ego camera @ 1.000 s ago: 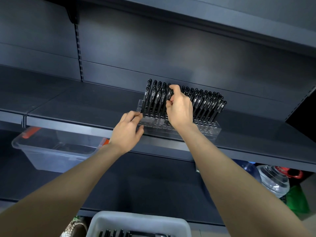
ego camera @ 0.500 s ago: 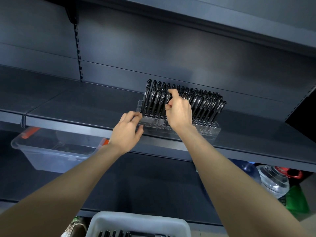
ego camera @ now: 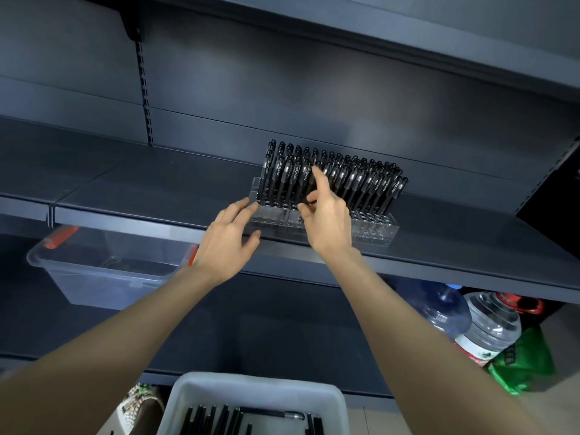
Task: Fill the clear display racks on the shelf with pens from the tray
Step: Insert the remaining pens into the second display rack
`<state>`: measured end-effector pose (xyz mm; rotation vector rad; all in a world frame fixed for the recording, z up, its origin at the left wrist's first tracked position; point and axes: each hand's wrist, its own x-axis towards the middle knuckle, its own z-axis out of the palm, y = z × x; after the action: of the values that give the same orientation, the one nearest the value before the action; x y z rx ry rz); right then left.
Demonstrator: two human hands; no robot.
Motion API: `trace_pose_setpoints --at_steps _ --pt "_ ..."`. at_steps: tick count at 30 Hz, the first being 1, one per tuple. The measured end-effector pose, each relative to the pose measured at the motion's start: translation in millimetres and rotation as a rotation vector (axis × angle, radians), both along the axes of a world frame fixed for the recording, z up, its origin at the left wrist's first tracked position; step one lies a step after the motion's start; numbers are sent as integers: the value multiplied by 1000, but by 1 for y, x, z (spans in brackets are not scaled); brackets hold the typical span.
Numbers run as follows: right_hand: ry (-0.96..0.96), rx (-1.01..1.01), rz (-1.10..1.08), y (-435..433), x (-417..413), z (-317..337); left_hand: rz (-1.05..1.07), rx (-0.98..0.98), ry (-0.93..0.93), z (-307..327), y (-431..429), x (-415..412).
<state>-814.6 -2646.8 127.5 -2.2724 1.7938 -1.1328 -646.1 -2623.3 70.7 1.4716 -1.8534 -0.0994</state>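
Pens (ego camera: 361, 180) stand packed in slanting black rows across the back tiers of the clear display racks (ego camera: 373, 229), which sit near the front lip of the dark shelf (ego camera: 141, 183), within easy reach from below. The left hand (ego camera: 227, 237) is open, fingers spread, their tips resting on the front left corner of the racks; I take that as bracing, so the light plastic does not slide back while a pen is pushed home. The right hand (ego camera: 329, 224) is up among the rows, thumb and lower fingers curled about the barrel of one pen (ego camera: 307, 183), the forefinger laid straight up along it as if to steer it into its hole among close neighbours. The lowest, nearest tiers look bare, only clear sockets showing, so by my reckoning the job is well along but not finished. Directly below, at waist level, the white tray (ego camera: 251, 384) holds loose pens (ego camera: 219, 419) lying flat, handy for the next reach down. Under the shelf to the left sits a clear storage bin (ego camera: 94, 277) with orange catches; to the right stand big water bottles (ego camera: 489, 324) and a green bag (ego camera: 521, 365), well apart from the work.
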Motion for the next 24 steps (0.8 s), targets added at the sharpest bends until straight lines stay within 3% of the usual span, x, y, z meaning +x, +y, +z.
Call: trace_pose_setpoints --at_steps 8,15,20,24 --pt "-58 286 11 98 -15 -108 -6 204 -24 -76 91 1" --pt "-48 718 -21 195 -33 -234 -27 639 -91 -180 187 -8" --pt "68 972 -91 234 -53 -294 -22 871 -161 -231 226 -21" --pt "189 1015 -161 242 -61 -317 2 994 -188 -255 239 -34"
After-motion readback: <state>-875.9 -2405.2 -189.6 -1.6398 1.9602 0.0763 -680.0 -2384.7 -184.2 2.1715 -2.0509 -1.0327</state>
